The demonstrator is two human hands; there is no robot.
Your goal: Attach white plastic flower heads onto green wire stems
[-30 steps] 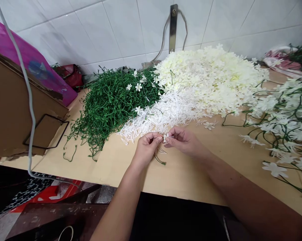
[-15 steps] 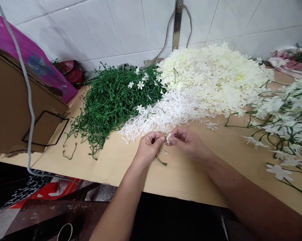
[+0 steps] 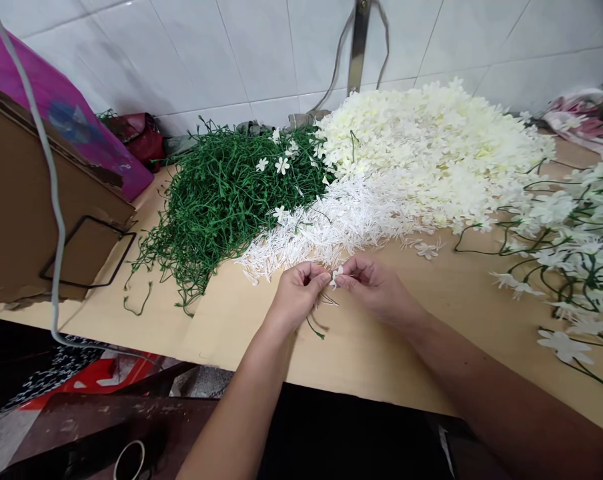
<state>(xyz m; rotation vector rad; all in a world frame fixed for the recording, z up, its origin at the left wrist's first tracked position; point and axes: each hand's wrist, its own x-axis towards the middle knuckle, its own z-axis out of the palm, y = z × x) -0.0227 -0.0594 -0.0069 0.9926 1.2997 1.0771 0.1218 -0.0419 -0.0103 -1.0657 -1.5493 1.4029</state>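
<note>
My left hand (image 3: 295, 294) pinches a thin green stem (image 3: 315, 329) whose tail hangs below the fingers. Fingertip to fingertip with it, my right hand (image 3: 376, 287) pinches a small white flower (image 3: 336, 275). Both hands hover just above the tan tabletop (image 3: 371, 353), right in front of a pile of white plastic stamens (image 3: 326, 227). Behind that lie a heap of green stems (image 3: 221, 193) and a big mound of cream petals (image 3: 426, 150).
Finished flower sprigs (image 3: 566, 247) spread along the right side. A cardboard box (image 3: 26, 207) with a grey cable (image 3: 51, 200) over it stands at the left, a magenta bag (image 3: 66, 113) behind it. White tiled wall at the back. The table's front edge runs near my forearms.
The hands have stayed together, with only small finger motion. The view has tilted slightly, so the piles sit a little higher and further right in the frame.
</note>
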